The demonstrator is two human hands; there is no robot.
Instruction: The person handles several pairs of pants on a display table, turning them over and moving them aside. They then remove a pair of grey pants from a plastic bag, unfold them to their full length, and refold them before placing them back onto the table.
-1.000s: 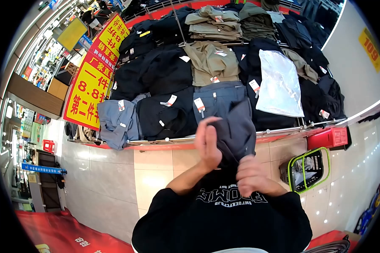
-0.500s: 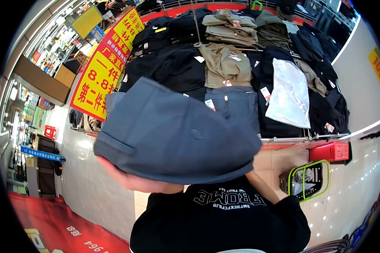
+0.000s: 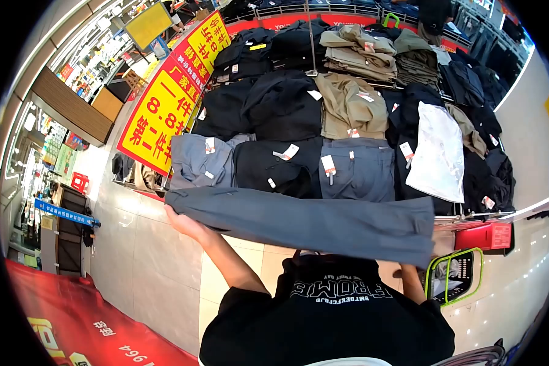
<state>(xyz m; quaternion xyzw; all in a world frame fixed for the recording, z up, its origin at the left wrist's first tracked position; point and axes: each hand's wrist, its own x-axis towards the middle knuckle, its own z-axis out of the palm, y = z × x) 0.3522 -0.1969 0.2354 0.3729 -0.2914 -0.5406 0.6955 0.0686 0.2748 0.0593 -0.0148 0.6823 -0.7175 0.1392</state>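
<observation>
A pair of dark grey trousers [image 3: 305, 222] is stretched out lengthwise in front of my chest, folded into a long strip. My left hand [image 3: 188, 224] holds its left end from below, with the fingers partly hidden under the cloth. At the other end, my right hand [image 3: 407, 268] is mostly covered by the hanging fabric, which it holds up from behind; its fingers do not show. Just beyond lie folded grey trousers [image 3: 363, 174] with a white tag, black trousers [image 3: 274, 168] and another grey pair [image 3: 195, 160] on the display.
Piles of khaki trousers [image 3: 354, 107] and black ones stand farther back. A clear plastic bag [image 3: 436, 155] lies at the right. The yellow-and-red sign [image 3: 158, 110] borders the left side. A green-rimmed shopping basket [image 3: 454, 277] and a red box [image 3: 485, 236] stand on the floor.
The grey trousers have gone from a bunched, broad fold to a long horizontal strip. My hands have moved apart, and the view has shifted, showing more of the front row.
</observation>
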